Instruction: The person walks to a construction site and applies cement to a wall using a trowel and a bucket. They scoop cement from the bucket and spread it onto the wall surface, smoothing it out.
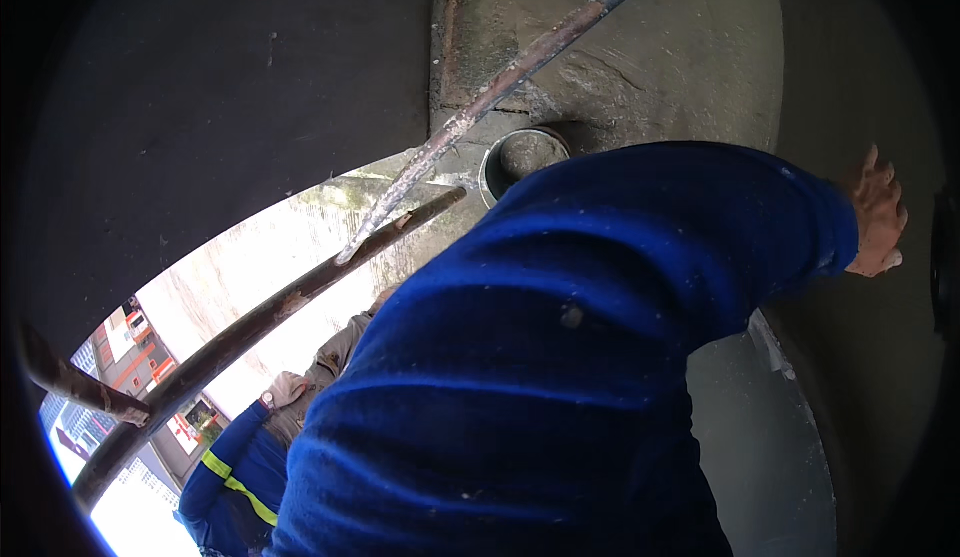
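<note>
My left arm in a blue sleeve [520, 357] fills the middle of the view and reaches across to the right. At its end, my left hand [880, 219] lies against or just in front of a grey wall surface [850, 67], its fingers apart and nothing visible in it. Whether the palm touches the wall, I cannot tell. Beyond the arm stands a round bucket [487, 175] with grey material inside, partly covered by the sleeve. A pale, rough edge [770, 345] shows just below the forearm. My right hand is out of sight.
A paint-spattered pole [500, 87] slants across above the bucket. Dark, rusty pole [300, 297] crosses lower left, joined by a short pole [85, 387]. Another person in a blue jacket with a yellow stripe [235, 482] is beyond my arm. A dark panel [250, 67] fills the upper left.
</note>
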